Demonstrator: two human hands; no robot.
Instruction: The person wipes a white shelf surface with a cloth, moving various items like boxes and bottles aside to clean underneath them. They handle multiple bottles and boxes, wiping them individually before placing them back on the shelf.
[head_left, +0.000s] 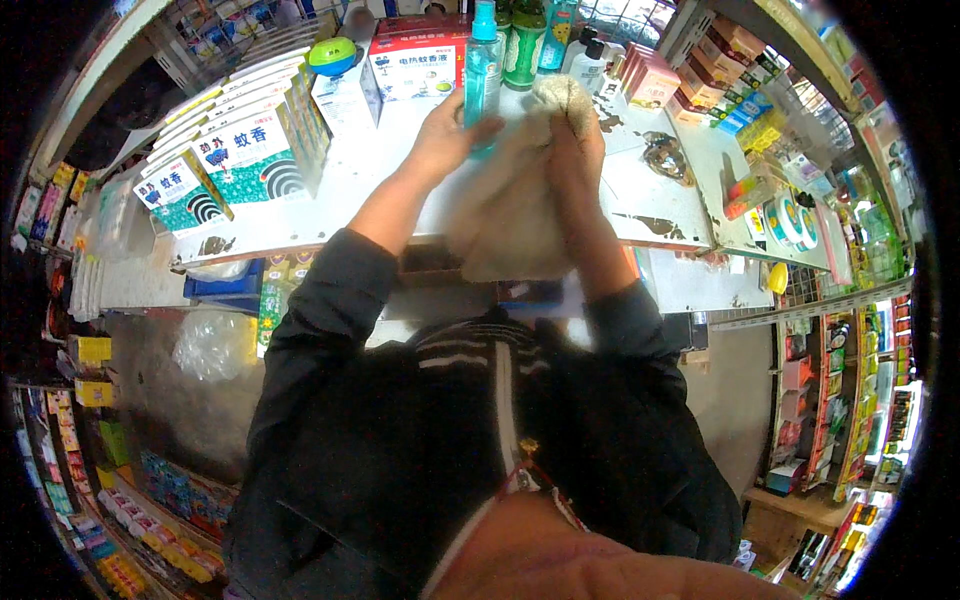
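Note:
My left hand (448, 136) grips the lower part of a clear blue spray bottle (481, 75) with a turquoise cap, upright over a white shelf (390, 172). Just to the right, my right hand (574, 146) is closed on a beige cloth (517, 202), which hangs down past the shelf's front edge and is blurred. A bunched end of the cloth sticks out above my fingers. Behind the spray bottle stand a green bottle (524, 46), a blue bottle (555, 34) and a bottle with a black cap (588, 67).
Mosquito coil boxes (247, 154) stand in rows at the left. Behind my left hand are a red and white box (417, 64) and a green and blue ball-shaped item (332, 56) on a white box (346, 97). Pink boxes (649, 82) and round tubs (787, 221) stand right.

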